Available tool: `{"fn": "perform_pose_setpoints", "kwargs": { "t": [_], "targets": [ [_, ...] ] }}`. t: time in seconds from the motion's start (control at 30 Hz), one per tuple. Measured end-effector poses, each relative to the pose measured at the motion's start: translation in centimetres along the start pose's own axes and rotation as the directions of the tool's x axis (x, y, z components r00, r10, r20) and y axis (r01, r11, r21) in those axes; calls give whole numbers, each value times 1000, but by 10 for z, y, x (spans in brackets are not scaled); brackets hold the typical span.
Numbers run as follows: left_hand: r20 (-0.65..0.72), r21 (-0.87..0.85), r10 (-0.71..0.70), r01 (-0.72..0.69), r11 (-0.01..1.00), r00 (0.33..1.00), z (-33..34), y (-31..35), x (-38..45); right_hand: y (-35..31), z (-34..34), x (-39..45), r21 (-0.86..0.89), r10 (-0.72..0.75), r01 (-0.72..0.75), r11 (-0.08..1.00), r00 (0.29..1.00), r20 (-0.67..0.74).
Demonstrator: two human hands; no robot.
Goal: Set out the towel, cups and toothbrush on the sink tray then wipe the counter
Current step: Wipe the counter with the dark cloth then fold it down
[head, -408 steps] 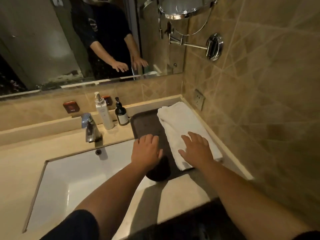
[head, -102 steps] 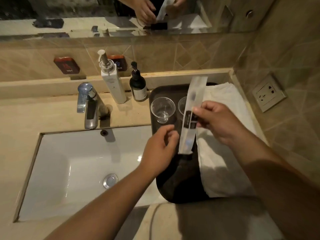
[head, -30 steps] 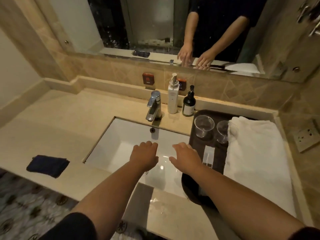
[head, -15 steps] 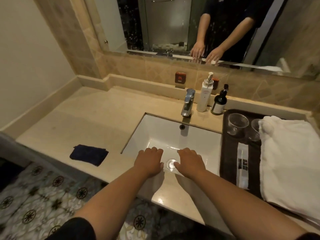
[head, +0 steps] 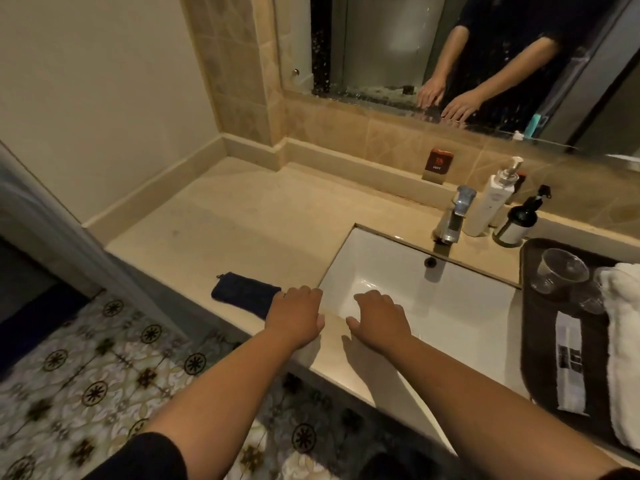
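A dark tray [head: 530,303] lies on the counter at the far right. On it stand two clear cups [head: 561,270], with a wrapped toothbrush [head: 570,365] in front of them and a folded white towel [head: 623,344] along the right side. A dark blue cloth [head: 244,294] lies flat near the counter's front edge, left of the sink. My left hand [head: 296,318] hovers palm down at the cloth's right end, empty. My right hand [head: 379,318] hovers over the sink's front left corner, fingers loosely spread, empty.
The white sink basin [head: 426,299] is set into the beige counter [head: 242,230]. Behind it stand a chrome faucet [head: 453,216], a white pump bottle [head: 490,202] and a dark pump bottle [head: 516,221]. A mirror runs along the back wall. Patterned floor tiles lie below left.
Both hands have moved left, away from the tray, across the sink's front edge. My left hand now reaches the blue cloth. The view has swung left.
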State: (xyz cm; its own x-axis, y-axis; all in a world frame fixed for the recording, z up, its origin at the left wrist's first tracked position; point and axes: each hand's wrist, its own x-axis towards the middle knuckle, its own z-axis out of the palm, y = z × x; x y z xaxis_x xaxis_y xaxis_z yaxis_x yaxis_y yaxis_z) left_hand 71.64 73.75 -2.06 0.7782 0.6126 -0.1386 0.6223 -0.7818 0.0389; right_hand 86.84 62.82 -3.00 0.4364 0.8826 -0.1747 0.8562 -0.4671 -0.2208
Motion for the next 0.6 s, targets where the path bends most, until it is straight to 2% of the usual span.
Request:
{"fn": "perform_pose_setpoints", "kwargs": {
  "t": [0.4,0.6],
  "targets": [
    [-27,-11,-249,248,969,968,-1,-143,42,-106,18,106,61,-283,284,957,959,-32],
    [-45,-79,-407,402,912,912,-6,-215,59,-152,26,145,45,-405,404,913,914,6]
  ]
}}
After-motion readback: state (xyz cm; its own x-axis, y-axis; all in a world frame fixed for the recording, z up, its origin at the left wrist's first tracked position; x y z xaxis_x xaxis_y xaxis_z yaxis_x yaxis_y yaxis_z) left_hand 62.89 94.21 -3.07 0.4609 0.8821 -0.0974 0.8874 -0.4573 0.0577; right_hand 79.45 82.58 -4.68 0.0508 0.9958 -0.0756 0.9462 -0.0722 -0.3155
